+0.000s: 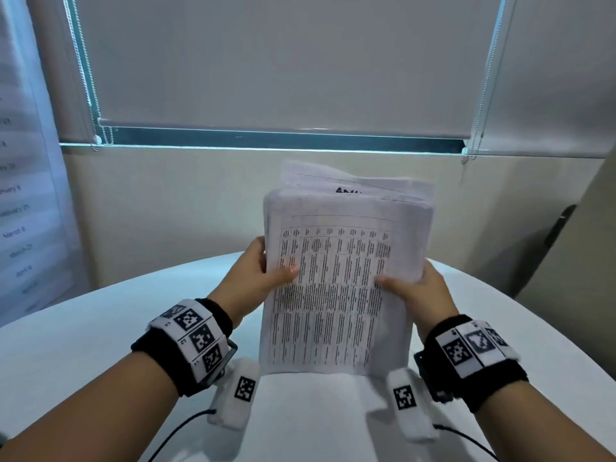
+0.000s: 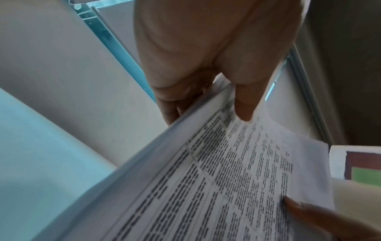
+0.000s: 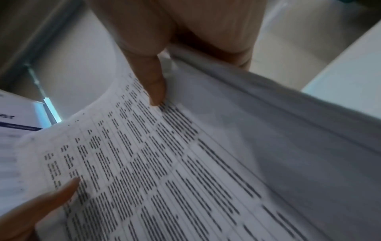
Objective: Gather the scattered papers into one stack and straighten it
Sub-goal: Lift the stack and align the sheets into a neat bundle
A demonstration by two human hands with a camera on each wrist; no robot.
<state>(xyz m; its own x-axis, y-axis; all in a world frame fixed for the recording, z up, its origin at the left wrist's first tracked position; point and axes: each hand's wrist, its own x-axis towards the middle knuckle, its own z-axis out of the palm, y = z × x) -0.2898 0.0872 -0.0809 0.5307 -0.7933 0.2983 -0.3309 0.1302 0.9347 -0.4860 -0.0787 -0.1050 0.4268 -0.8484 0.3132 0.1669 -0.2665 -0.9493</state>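
Note:
A stack of printed papers [image 1: 336,295] stands upright on its bottom edge on the white round table [image 1: 100,345], front sheet covered in a table of small text. My left hand [image 1: 263,271] grips its left edge, thumb on the front sheet and fingers behind. My right hand [image 1: 413,288] grips the right edge the same way. The sheets at the top are uneven; some at the back stick up higher and to the right. In the left wrist view my left hand [image 2: 206,97] pinches the stack [image 2: 226,179]. In the right wrist view my right hand [image 3: 164,73] pinches the stack [image 3: 185,163].
A wall with a lowered roller blind [image 1: 283,61] rises just behind the table. A printed poster [image 1: 20,211] hangs at the left. A dark chair back [image 1: 560,225] shows at the right. Cables [image 1: 180,431] run from my wrist cameras over the near table.

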